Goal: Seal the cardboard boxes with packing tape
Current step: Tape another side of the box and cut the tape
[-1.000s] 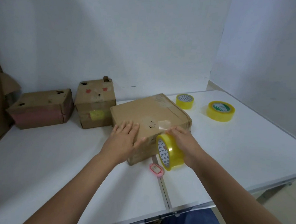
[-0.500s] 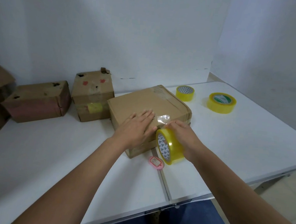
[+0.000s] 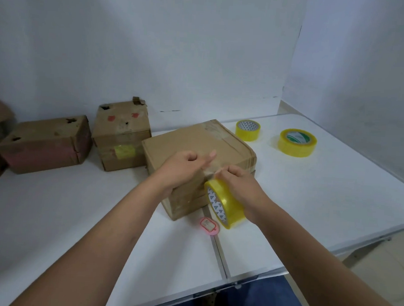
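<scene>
White walls are backing a white table (image 3: 312, 195) where a cardboard box (image 3: 197, 140) is sitting centrally. On its top, the left hand (image 3: 183, 167) is pressing clear tape with mostly curled fingers while the right hand (image 3: 239, 184) is gripping a yellow tape roll (image 3: 226, 205) against the box's near edge.

My white table (image 3: 311, 206) carries a big cardboard box (image 3: 192, 140) at centre frame, two worn boxes (image 3: 43, 140) (image 3: 121, 133) at left, two yellow tape rolls (image 3: 247, 130) (image 3: 297, 142) at upper right, and a pink tag (image 3: 209, 225) by the box's near corner.
</scene>
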Action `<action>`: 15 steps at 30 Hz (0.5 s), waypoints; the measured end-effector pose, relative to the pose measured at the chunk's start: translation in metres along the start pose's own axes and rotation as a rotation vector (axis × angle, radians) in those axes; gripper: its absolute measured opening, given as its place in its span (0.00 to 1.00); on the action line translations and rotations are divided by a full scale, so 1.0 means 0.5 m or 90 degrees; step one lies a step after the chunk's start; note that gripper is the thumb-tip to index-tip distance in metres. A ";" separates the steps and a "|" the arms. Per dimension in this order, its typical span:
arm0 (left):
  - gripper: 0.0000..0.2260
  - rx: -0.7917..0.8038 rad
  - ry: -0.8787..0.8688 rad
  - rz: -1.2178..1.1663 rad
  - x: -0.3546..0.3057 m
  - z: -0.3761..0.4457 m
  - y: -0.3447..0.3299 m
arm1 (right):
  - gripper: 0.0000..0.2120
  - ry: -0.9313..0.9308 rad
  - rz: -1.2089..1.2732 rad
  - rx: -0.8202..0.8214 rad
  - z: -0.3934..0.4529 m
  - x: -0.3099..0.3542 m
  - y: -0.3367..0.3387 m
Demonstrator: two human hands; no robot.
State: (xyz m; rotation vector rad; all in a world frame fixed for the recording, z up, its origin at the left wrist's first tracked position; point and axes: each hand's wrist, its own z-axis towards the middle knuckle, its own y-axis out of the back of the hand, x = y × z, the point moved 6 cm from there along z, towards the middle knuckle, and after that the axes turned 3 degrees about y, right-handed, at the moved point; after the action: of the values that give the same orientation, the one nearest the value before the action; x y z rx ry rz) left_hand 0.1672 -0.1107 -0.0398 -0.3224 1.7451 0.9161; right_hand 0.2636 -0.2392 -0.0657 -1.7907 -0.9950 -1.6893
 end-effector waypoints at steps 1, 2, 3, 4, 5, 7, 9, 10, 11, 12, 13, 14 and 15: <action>0.18 0.034 -0.001 -0.031 0.000 -0.001 -0.006 | 0.05 0.007 -0.006 0.003 -0.002 0.005 -0.002; 0.13 0.055 -0.009 -0.058 0.000 -0.002 -0.009 | 0.06 0.015 -0.014 0.004 -0.004 0.010 -0.004; 0.08 0.062 -0.019 -0.078 -0.002 -0.002 -0.009 | 0.07 0.022 -0.017 0.005 -0.006 0.013 -0.006; 0.07 0.062 -0.028 -0.089 -0.004 -0.001 -0.008 | 0.07 0.024 -0.014 0.006 -0.005 0.014 -0.007; 0.06 0.055 -0.032 -0.093 -0.004 0.000 -0.005 | 0.06 0.022 -0.010 0.010 -0.006 0.015 -0.007; 0.05 0.019 -0.039 -0.081 -0.004 0.005 0.007 | 0.06 0.005 -0.014 0.023 -0.008 0.015 -0.006; 0.06 -0.037 -0.051 -0.037 -0.003 0.012 0.023 | 0.10 -0.030 0.000 0.041 -0.011 0.014 -0.002; 0.06 -0.059 -0.056 -0.021 -0.003 0.016 0.030 | 0.12 -0.041 0.017 0.047 -0.012 0.013 0.001; 0.07 -0.076 -0.061 -0.017 -0.003 0.020 0.034 | 0.12 -0.049 0.035 0.050 -0.016 0.016 0.004; 0.07 -0.088 -0.067 -0.017 -0.004 0.025 0.037 | 0.09 -0.053 0.051 0.056 -0.016 0.016 0.007; 0.07 -0.094 -0.071 -0.014 -0.005 0.030 0.038 | 0.07 -0.054 0.060 0.060 -0.017 0.017 0.009; 0.07 -0.095 -0.075 -0.010 -0.006 0.034 0.039 | 0.05 -0.052 0.059 0.067 -0.015 0.016 0.012; 0.07 -0.093 -0.077 -0.006 -0.007 0.039 0.039 | 0.07 -0.046 0.051 0.068 -0.020 0.023 0.013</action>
State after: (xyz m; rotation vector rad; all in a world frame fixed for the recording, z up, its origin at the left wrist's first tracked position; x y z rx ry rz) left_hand 0.1700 -0.0847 -0.0310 -0.3626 1.5685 1.0383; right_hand 0.2622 -0.2488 -0.0521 -1.8078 -1.0109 -1.5043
